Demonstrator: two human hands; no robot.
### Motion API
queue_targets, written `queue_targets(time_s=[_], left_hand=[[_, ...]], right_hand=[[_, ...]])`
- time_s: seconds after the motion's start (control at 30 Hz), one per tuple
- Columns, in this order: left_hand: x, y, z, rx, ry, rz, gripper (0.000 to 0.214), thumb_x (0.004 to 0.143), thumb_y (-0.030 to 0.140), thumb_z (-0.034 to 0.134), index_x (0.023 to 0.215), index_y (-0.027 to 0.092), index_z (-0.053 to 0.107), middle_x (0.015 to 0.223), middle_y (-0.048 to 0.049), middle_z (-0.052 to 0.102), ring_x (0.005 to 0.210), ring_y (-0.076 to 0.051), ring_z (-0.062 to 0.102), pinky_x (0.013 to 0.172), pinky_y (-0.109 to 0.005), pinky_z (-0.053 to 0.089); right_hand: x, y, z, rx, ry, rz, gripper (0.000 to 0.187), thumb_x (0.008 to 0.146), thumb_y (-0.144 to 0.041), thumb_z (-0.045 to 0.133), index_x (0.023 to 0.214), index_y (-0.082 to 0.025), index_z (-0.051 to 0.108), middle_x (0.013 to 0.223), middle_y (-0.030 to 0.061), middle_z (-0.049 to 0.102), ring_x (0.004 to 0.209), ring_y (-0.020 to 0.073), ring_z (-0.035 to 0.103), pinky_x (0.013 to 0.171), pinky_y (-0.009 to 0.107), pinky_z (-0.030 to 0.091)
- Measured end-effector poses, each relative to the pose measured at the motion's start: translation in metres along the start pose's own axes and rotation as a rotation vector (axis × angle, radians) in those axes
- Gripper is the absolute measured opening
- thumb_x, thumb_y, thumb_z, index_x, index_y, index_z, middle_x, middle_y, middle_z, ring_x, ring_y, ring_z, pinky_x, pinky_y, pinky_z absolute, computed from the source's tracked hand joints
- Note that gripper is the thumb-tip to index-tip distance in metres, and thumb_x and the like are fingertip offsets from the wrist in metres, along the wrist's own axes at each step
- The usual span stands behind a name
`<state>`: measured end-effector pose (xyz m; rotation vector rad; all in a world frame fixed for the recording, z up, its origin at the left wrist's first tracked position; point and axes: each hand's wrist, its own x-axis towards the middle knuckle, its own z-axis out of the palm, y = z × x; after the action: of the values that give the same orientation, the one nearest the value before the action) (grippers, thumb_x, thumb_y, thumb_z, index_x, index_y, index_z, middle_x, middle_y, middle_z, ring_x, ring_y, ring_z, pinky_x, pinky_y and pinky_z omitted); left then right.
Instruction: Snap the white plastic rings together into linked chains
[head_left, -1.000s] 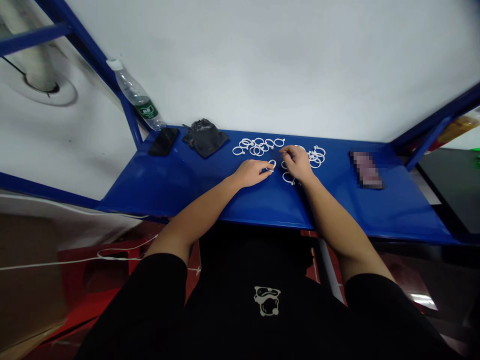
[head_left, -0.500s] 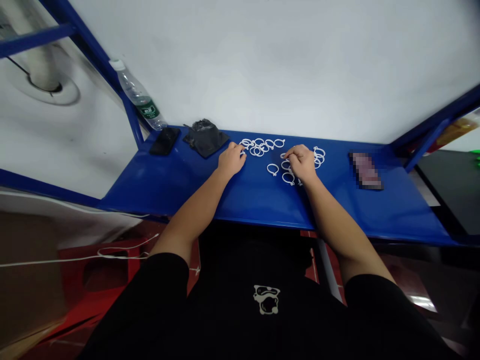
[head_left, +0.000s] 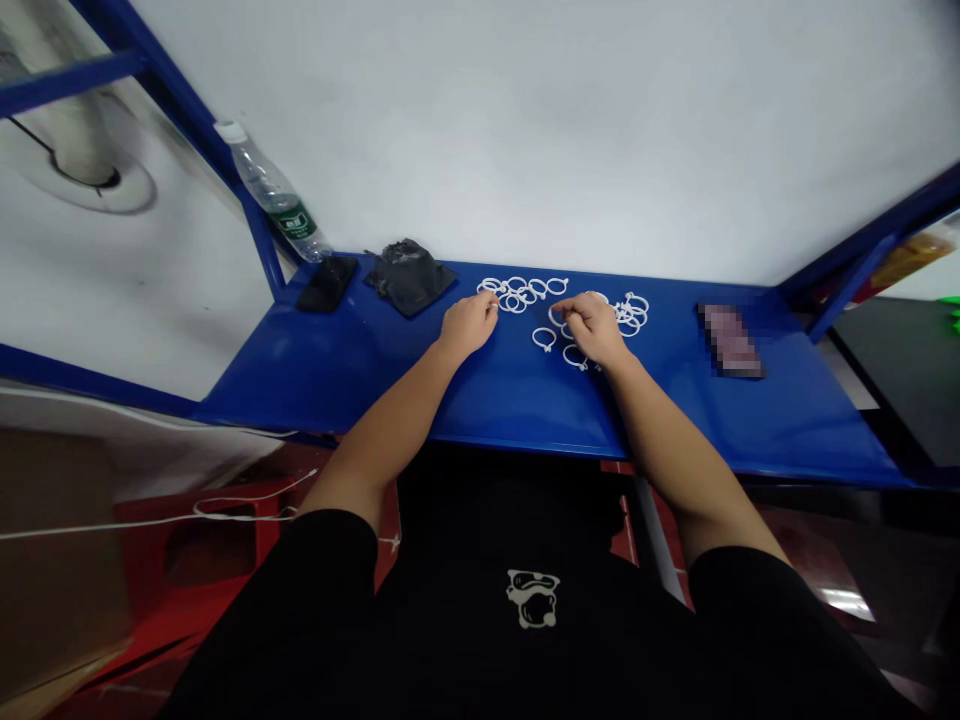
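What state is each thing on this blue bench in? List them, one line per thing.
left hand: fingertips at the edge of the ring pile
right hand: fingers down on a ring, hold unclear
white plastic rings: overlapping in a loose pile
lone white ring: lying flat, apart from the piles
capped water bottle: cap on
black phone: lying flat
black cloth: crumpled
blurred flat object: lying flat, pixelated

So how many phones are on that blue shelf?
2: a black phone at the left end of the shelf, and a pixelated one at its right end, though the blur makes that one less certain.
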<state>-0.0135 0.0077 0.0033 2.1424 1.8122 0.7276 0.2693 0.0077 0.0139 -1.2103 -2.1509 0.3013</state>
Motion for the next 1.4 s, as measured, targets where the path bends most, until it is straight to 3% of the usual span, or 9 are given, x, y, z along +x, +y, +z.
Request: queue_targets(time_s=[0.2,0.37,0.53,0.6,0.73,0.83,1.07,1.27,1.4], left_hand=[[0.000,-0.002,0.011,-0.194,0.106,0.103,0.022,0.097,0.016,0.074,0.112,0.026,0.086,0.103,-0.0067,0.087,0.090,-0.025,0.078,0.085,-0.037,0.061],[-0.003,0.003,0.008,-0.189,0.088,0.102,0.023,0.097,0.016,0.073,0.112,0.025,0.088,0.099,-0.0063,0.086,0.087,-0.024,0.077,0.084,-0.037,0.060],[-0.004,0.005,0.008,-0.175,0.067,0.130,0.023,0.095,0.017,0.075,0.111,0.024,0.089,0.099,-0.0060,0.087,0.087,-0.024,0.078,0.084,-0.036,0.061],[-0.004,0.006,0.009,-0.166,0.062,0.132,0.023,0.092,0.015,0.075,0.107,0.024,0.090,0.097,-0.0057,0.087,0.086,-0.024,0.078,0.083,-0.036,0.061],[-0.004,0.005,0.010,-0.193,0.010,0.176,0.024,0.092,0.012,0.072,0.099,0.025,0.092,0.092,-0.0044,0.087,0.080,-0.022,0.076,0.082,-0.036,0.061],[-0.004,0.004,0.010,-0.221,-0.009,0.212,0.029,0.094,0.011,0.070,0.106,0.024,0.093,0.097,-0.0056,0.088,0.083,-0.022,0.078,0.085,-0.038,0.062],[-0.005,0.006,0.010,-0.243,-0.017,0.249,0.034,0.096,0.010,0.069,0.115,0.025,0.093,0.108,-0.0064,0.089,0.093,-0.023,0.081,0.096,-0.039,0.065],[-0.005,0.008,0.009,-0.225,-0.067,0.269,0.034,0.099,0.010,0.066,0.120,0.022,0.091,0.117,-0.0085,0.089,0.099,-0.023,0.082,0.098,-0.039,0.065],[-0.004,0.008,0.010,-0.214,-0.070,0.288,0.034,0.097,0.008,0.066,0.114,0.023,0.091,0.118,-0.0075,0.089,0.104,-0.023,0.082,0.103,-0.040,0.065]], right_hand=[[-0.002,-0.005,-0.004,-0.021,0.014,0.079,0.044,0.097,-0.025,0.042,0.101,-0.030,0.085,0.105,0.0078,0.083,0.110,0.0334,0.073,0.110,0.058,0.056],[-0.003,-0.002,-0.006,-0.045,0.043,0.060,0.041,0.095,-0.021,0.043,0.092,-0.030,0.083,0.101,0.0092,0.081,0.111,0.0356,0.072,0.108,0.059,0.055],[-0.003,-0.003,-0.004,-0.065,0.000,0.036,0.050,0.091,-0.021,0.048,0.130,-0.025,0.080,0.104,0.0109,0.082,0.105,0.0360,0.073,0.106,0.059,0.055],[-0.002,-0.003,-0.002,-0.084,-0.050,0.026,0.055,0.088,-0.021,0.051,0.136,-0.023,0.079,0.110,0.0118,0.084,0.108,0.0367,0.074,0.107,0.060,0.054],[0.000,0.002,0.001,-0.124,-0.107,0.000,0.048,0.086,-0.023,0.053,0.121,-0.023,0.085,0.117,0.0124,0.085,0.111,0.0380,0.075,0.107,0.060,0.055],[0.001,0.005,0.001,-0.128,-0.114,0.006,0.044,0.088,-0.025,0.051,0.114,-0.024,0.087,0.115,0.0122,0.086,0.109,0.0368,0.075,0.108,0.060,0.055],[0.002,0.012,-0.002,-0.124,-0.028,0.072,0.045,0.093,-0.028,0.050,0.116,-0.027,0.088,0.117,0.0126,0.084,0.117,0.0396,0.073,0.113,0.067,0.053],[0.026,0.028,-0.013,-0.192,-0.032,0.191,0.044,0.098,-0.033,0.051,0.125,-0.024,0.085,0.131,0.0140,0.084,0.128,0.0410,0.073,0.118,0.066,0.052],[0.057,0.030,-0.004,-0.291,-0.126,0.335,0.052,0.105,-0.049,0.056,0.146,-0.023,0.077,0.145,0.0188,0.079,0.140,0.0481,0.067,0.127,0.082,0.034]])
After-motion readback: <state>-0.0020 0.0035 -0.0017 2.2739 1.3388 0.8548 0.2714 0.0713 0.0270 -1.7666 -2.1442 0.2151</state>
